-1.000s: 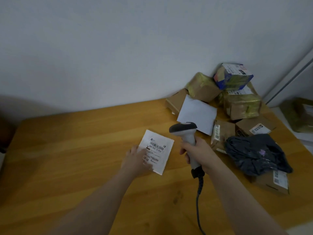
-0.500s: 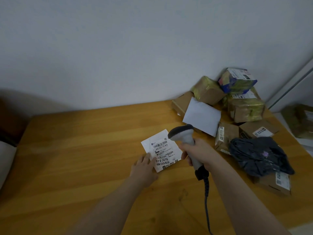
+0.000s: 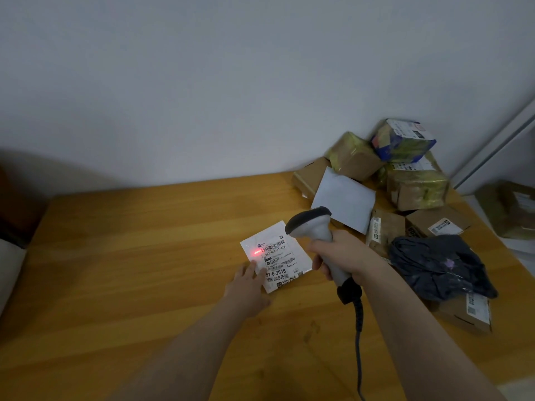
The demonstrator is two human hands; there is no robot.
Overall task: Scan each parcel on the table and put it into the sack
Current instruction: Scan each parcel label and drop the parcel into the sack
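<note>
White parcel (image 3: pixel 285 256): flat on the wooden table (image 3: pixel 130 256), a bit right of the middle, label side up. The scanner's head hides its far right corner.
Left hand (image 3: pixel 246 290): lies low at the parcel's near left corner. Its fingers (image 3: pixel 251 269) are straight and close together, and the tips rest on the parcel's edge. The thumb is hard to make out.
Red dot (image 3: pixel 257 252): a small red light on the label, just left of the top bar code and just past the fingertips.
Scanner (image 3: pixel 312 224): grey with a dark head, up above the parcel's right side, head tipped down at the label.
Right hand (image 3: pixel 344 256): just right of the parcel, not touching it. Its fingers are curled tight round the scanner's handle.
Cable (image 3: pixel 358 328): runs from the handle's end down out of the picture.
White envelope (image 3: pixel 344 201): behind the scanner, blank side up, lying on brown boxes.
Pile of boxes (image 3: pixel 417 189): brown parcels heaped in the table's far right corner by the wall, with a blue and white one (image 3: pixel 402 140) on top.
Dark bag (image 3: pixel 437 267): crumpled plastic, lying on a brown box (image 3: pixel 469 311) that it half hides. What is inside the bag cannot be seen.
Brown shapes (image 3: pixel 512 209): off the table at the far right, blurry and cut off by the picture's edge.
</note>
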